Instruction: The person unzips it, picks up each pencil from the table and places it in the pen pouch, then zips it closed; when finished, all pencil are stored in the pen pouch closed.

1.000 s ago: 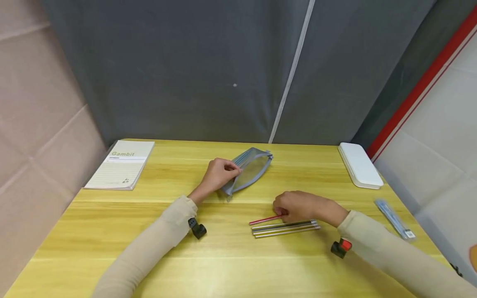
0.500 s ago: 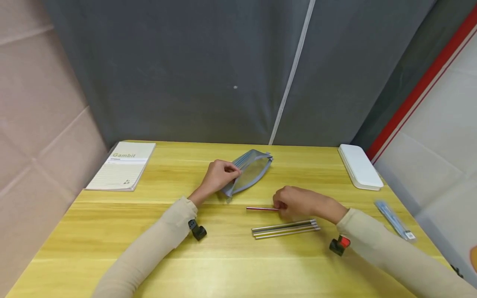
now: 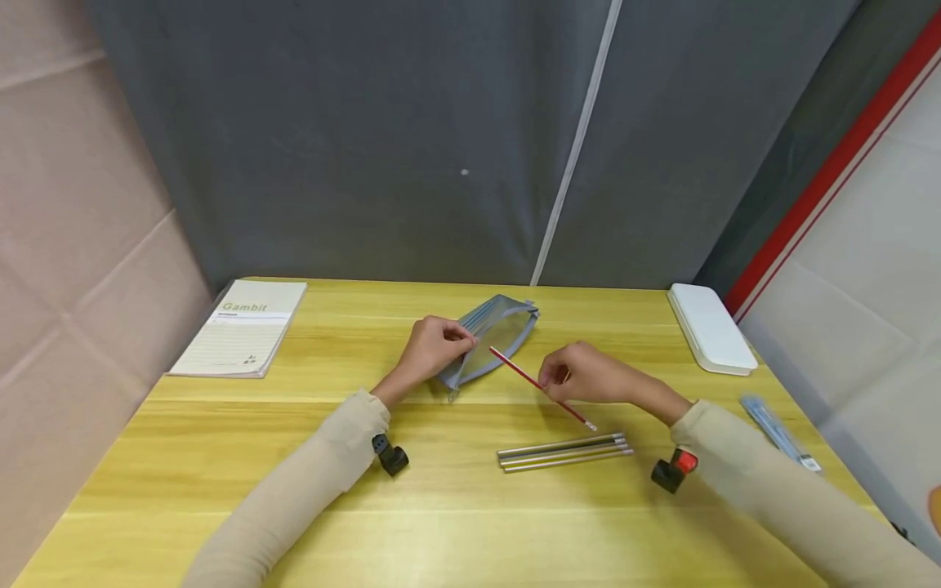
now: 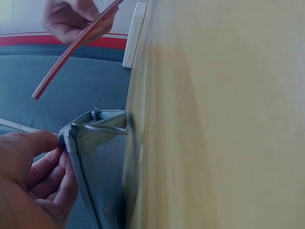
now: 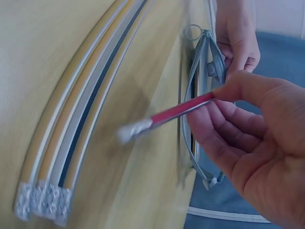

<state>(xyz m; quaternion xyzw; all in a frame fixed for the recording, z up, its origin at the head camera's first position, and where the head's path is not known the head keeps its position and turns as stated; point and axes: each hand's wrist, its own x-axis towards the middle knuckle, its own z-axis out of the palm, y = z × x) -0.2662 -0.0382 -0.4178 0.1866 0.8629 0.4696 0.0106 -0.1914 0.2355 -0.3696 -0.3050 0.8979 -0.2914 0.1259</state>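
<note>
My left hand (image 3: pixel 435 347) pinches the near edge of a grey-blue zip pencil pouch (image 3: pixel 491 327), whose mouth gapes toward the right. In the left wrist view, thumb and fingers grip the pouch's rim (image 4: pixel 88 138). Between thumb and fingertips, my right hand (image 3: pixel 588 374) holds a red pencil (image 3: pixel 515 366) above the table, slanted with its far end at the pouch's mouth. Its white-tipped eraser end (image 5: pixel 136 130) points back toward me in the right wrist view. Below the right hand, several pencils (image 3: pixel 562 455) lie side by side on the table, eraser ends to the right.
A notebook (image 3: pixel 243 327) lies at the back left of the wooden table (image 3: pixel 412 523). At the back right is a white case (image 3: pixel 711 328), with a slim blue packet (image 3: pixel 779 433) nearer the right edge. A dark curtain (image 3: pixel 367 147) stands behind the table.
The right hand has lifted the red pencil off the table beside the others, raising it and tilting its far end up toward the pouch. The left hand stays on the pouch.
</note>
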